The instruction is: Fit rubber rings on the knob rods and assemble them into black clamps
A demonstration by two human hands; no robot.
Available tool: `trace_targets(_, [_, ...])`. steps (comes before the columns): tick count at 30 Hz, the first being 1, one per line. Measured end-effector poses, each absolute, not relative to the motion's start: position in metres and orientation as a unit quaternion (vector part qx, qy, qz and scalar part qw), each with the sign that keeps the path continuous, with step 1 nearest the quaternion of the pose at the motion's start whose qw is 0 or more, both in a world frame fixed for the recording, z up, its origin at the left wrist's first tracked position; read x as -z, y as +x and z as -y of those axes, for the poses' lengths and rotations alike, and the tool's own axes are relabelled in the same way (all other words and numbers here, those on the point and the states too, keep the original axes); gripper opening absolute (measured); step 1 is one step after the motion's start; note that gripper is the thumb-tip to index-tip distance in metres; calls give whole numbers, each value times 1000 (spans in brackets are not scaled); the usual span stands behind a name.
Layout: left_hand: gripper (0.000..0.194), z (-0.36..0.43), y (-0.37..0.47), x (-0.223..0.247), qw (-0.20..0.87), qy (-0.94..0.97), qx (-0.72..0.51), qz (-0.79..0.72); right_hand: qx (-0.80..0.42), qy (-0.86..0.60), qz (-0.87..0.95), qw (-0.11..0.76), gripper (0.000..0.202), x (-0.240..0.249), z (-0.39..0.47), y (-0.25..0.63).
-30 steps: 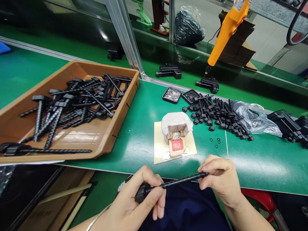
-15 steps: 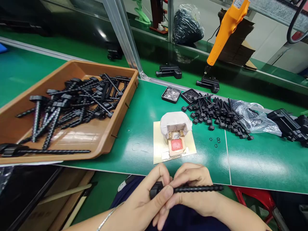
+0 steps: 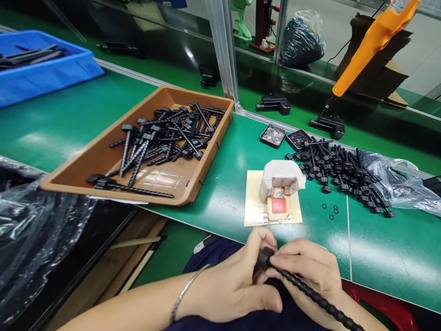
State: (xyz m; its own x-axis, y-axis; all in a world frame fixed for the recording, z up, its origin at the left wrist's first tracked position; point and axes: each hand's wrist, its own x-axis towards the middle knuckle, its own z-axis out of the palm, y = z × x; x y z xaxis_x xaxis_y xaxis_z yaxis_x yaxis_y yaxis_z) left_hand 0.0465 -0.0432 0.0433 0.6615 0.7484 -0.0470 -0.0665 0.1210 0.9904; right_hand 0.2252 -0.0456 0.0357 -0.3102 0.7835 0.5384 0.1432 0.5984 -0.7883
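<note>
In front of my lap I hold a black threaded rod (image 3: 310,292) with a knob-like head, its shaft slanting down to the right. My left hand (image 3: 246,285), with a silver bangle at the wrist, curls its fingers around the head; its thumb stands away from the rod. My right hand (image 3: 308,266) pinches the rod just below the head, fingers on top and the shaft running along its palm. Just beyond both hands, a white block fixture (image 3: 280,177) with a red pad sits on a cream board (image 3: 253,202).
A brown tray (image 3: 193,184) of similar rods lies left, a blue bin (image 3: 69,78) behind it. Small black knobbed screws (image 3: 330,165) are heaped right, near two small parts trays (image 3: 273,136) and several loose rings (image 3: 331,217). An orange electric screwdriver (image 3: 372,46) hangs over a black housing (image 3: 329,126).
The view has swung left, bringing the blue bin in. The rod has tilted from level to slanting down right. My left thumb has come off the rod.
</note>
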Motion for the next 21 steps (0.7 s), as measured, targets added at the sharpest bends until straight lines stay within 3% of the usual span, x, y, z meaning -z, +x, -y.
trace_targets(4, [33,50,50,-34,658,508,-400,-386,-247,-344,729,538,34,-32,50,226])
trace_targets(9, [16,50,47,-27,510,577,-492,-406,-221,-320,761,519,36,-44,49,225])
trace_targets(15, [25,42,38,-42,353,741,-438,-366,-423,-368,680,473,34,-50,39,235])
trace_targets(21, [18,44,42,-45,309,793,-397,-344,-636,-429,557,316,36,-57,25,230])
